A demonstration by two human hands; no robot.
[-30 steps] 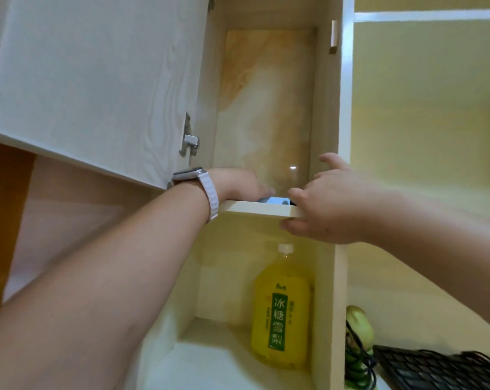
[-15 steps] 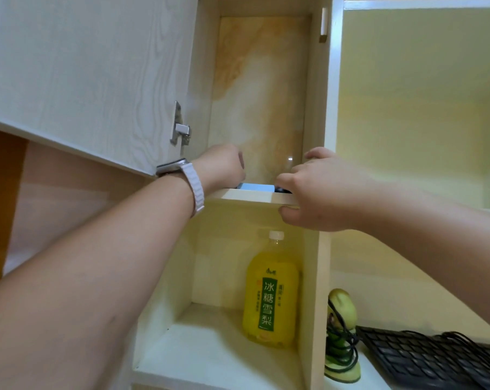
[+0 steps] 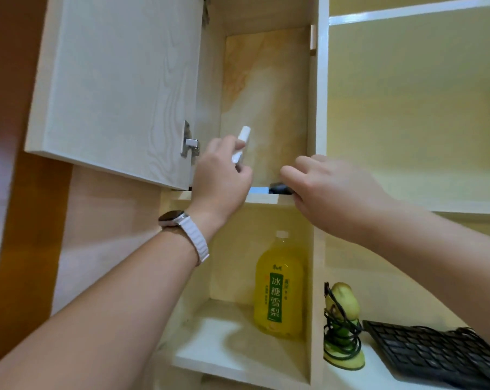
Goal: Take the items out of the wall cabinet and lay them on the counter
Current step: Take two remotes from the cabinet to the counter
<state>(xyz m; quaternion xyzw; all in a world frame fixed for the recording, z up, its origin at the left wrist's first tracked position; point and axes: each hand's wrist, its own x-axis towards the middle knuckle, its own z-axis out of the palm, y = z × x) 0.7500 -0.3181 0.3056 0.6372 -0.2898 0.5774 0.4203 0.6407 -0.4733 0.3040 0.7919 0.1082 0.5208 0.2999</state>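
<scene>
Wall cabinet (image 3: 266,108) shelf | left hand (image 3: 221,175) fingers pinch white tube (image 3: 241,144) | right hand (image 3: 331,190) fingers curled on black item (image 3: 279,188)

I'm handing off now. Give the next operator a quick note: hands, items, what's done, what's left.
Left hand: shut on a white tube, lifted off the upper shelf.
Right hand: on a dark item at the shelf's front edge; grip unclear.
Yellow bottle stands on the lower shelf.
Done: nothing visibly on the counter yet.
Left: bring down the tube, dark item and bottle.
</scene>
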